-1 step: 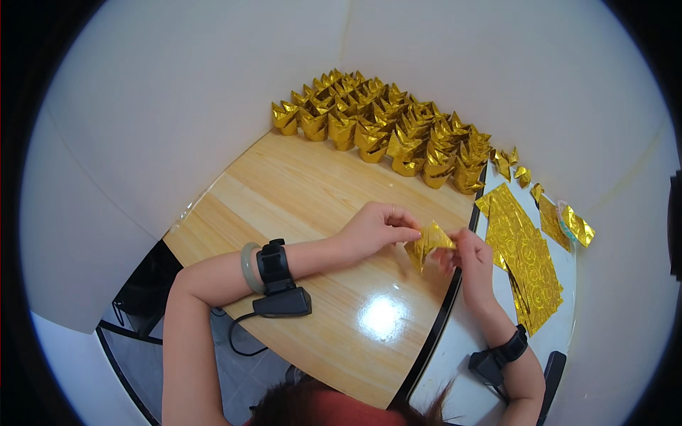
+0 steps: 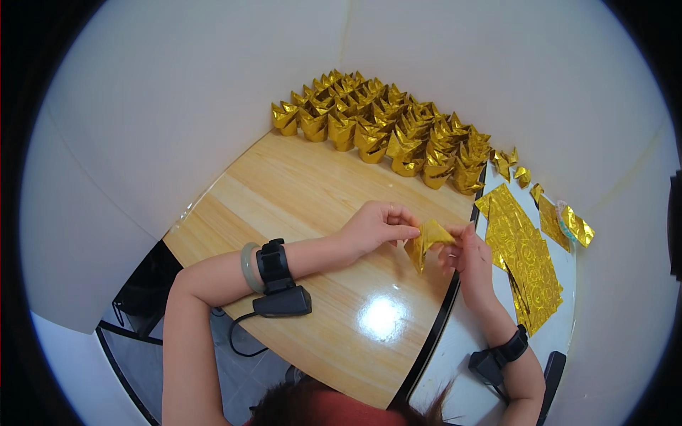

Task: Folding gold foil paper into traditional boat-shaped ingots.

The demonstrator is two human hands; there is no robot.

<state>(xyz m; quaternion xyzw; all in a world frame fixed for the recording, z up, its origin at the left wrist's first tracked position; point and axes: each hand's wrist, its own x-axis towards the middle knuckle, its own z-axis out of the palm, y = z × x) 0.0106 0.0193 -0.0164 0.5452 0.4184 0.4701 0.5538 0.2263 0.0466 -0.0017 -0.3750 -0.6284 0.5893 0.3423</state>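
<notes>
Head view: at the bottom edge, dark hair and a piece of red cloth (image 2: 344,408) are partly seen. Just above, black strapped box-shaped devices are worn on both wrists, the left one (image 2: 283,304) at lower centre-left, cabled, beside a pale green ring-shaped bangle (image 2: 250,268); the right one (image 2: 487,367) at lower right. At frame centre-right, a shiny gold foil-paper piece, folded and pointed (image 2: 428,243), is held between both hands above the pale wood-grain tabletop (image 2: 284,188). Its left side is pinched by the thumb and fingers of the left hand (image 2: 376,231); its right corner is grasped by the right hand (image 2: 472,263), lower fingers curled, exact finger contact partly hidden. To the right, flat embossed gold paper sheets (image 2: 527,259) are fanned in an overlapping pile on the white tabletop (image 2: 451,358). Farther up, packed rows of upright, pointed gold paper shapes (image 2: 373,131) are stood at upper centre, backed by smooth white walls (image 2: 177,92).
</notes>
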